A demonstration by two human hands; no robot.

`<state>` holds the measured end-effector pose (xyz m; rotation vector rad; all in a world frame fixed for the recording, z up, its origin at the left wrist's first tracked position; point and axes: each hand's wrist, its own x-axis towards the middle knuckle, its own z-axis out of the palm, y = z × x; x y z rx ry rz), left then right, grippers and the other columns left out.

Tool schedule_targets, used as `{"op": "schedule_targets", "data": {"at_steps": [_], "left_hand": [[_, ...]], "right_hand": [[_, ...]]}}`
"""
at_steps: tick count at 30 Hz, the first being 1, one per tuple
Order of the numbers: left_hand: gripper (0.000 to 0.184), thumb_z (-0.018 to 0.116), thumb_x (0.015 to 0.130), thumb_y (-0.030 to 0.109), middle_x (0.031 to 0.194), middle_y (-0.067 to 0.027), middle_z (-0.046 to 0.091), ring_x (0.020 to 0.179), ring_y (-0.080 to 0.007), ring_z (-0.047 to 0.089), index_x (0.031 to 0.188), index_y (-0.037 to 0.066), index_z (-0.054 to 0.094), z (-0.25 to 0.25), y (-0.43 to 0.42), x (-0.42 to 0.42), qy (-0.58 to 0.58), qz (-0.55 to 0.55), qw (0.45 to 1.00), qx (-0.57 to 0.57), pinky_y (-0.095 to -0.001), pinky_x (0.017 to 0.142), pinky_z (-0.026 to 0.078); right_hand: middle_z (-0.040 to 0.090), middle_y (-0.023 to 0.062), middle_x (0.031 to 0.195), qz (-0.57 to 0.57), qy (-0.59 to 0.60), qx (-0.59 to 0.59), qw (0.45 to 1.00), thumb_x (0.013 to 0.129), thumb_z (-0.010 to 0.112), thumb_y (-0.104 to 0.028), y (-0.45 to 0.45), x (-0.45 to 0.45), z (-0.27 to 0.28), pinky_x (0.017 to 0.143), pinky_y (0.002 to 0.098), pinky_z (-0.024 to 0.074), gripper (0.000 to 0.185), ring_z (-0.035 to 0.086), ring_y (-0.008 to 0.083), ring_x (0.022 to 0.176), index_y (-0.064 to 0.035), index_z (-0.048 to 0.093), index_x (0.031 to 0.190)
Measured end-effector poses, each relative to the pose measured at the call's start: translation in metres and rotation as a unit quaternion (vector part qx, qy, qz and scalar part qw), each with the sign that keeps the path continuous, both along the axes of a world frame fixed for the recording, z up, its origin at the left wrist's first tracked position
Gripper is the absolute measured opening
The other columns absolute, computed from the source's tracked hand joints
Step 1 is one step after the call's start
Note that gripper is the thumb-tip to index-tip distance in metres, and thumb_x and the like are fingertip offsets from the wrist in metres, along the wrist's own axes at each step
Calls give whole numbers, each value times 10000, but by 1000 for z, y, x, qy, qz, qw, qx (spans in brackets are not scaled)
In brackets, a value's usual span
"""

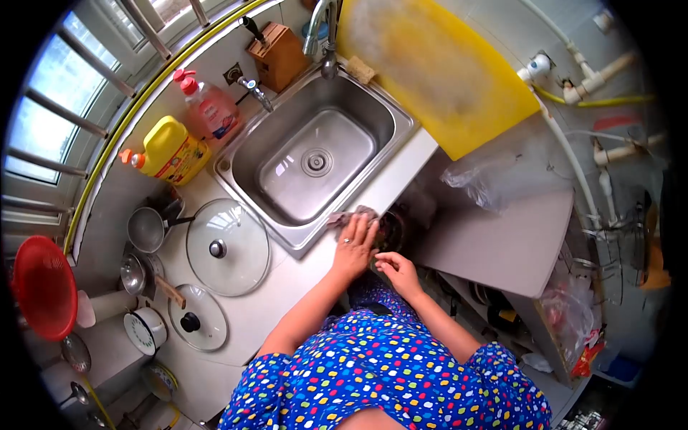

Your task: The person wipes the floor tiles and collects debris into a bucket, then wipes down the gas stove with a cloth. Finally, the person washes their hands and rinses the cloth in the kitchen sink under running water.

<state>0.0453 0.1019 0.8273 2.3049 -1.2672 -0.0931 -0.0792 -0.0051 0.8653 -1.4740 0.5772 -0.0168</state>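
My left hand (355, 247) lies on a crumpled greyish-pink cloth (362, 213) at the counter's front edge, its fingers stretched over the cloth. The cloth rests beside the near rim of the steel sink (308, 161), whose basin holds only the drain in its floor. Just right of it, my right hand (398, 272) is in the air past the counter edge, fingers curled with the thumb and fingertips close together. Whether anything is between those fingertips is too small to tell.
Two glass lids (236, 261) (208, 326) lie on the counter at left. Behind them stand a yellow jug (172, 150), pink soap bottles (211, 111) and a knife block (283, 57). A yellow board (437, 68) leans behind the sink; a grey tabletop (494, 244) is at right.
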Motion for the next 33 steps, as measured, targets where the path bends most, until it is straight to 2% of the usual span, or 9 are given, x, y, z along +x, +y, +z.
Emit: {"op": "schedule_targets", "data": {"at_steps": [7,10,14,16,18,20,22,26,33], "left_hand": [[523,546,792,225,1389,-96,382,1272,-278,362,1302,129,482,-12,-73,47,-100,-118,988,-8,-388,1042,313],[407,589,757,174,1207,-71,525,1140,-278,481,1164,175,584,8,-77,81,90,-164,980,-66,-374,848,468],[389,581,829,196,1095,-138,591,1005,-345,561,1206,123,517,24,-70,125,281,95,939,-175,-378,827,481],[415,548,859,260,1066,-194,607,1055,-371,549,1237,100,492,31,-58,157,490,253,815,-178,-401,876,459],[425,514,876,302,1093,-228,588,1091,-377,531,1241,85,487,-73,-35,197,448,233,797,-330,-418,927,420],[453,556,858,278,1168,-230,531,1092,-386,509,1244,52,484,-14,-15,217,326,325,886,63,-421,950,395],[507,635,817,223,1145,-197,534,1058,-351,502,1255,19,483,-43,8,237,90,398,907,-105,-427,957,372],[473,600,826,119,1280,-158,458,1216,-334,388,1287,87,501,72,9,282,-181,403,874,-202,-404,1018,311],[329,699,723,232,1159,-23,541,1127,-259,470,1047,223,645,103,23,360,-225,162,957,-92,-390,932,393]], "right_hand": [[645,70,941,-73,15,-58,996,893,521,-20,-64,37,3,755,241,501,189,612,109,830,22,611,1053],[624,43,910,-70,-41,-85,993,891,521,-13,-80,82,10,737,229,490,157,594,100,804,7,624,1008],[624,65,877,-27,-94,-124,987,873,539,8,-91,151,18,702,237,503,142,605,111,778,15,630,982],[627,69,863,-9,-112,-154,982,859,550,19,-89,185,26,680,238,502,157,616,124,744,2,639,987],[604,68,894,52,-122,-187,973,879,530,14,-90,213,26,709,241,502,158,606,125,783,17,623,1007],[604,65,906,75,-129,-177,973,856,540,17,-85,242,26,696,238,494,185,604,125,759,1,629,1017],[605,59,910,96,-140,-166,971,848,537,19,-77,269,33,693,237,492,202,598,119,751,-10,632,1024],[609,54,912,128,-124,-146,973,855,527,4,-68,300,17,698,237,491,210,594,114,755,-17,632,1035],[650,70,879,150,-8,-77,986,836,555,-36,-55,316,-44,703,260,496,211,617,134,747,-40,644,1028]]}}
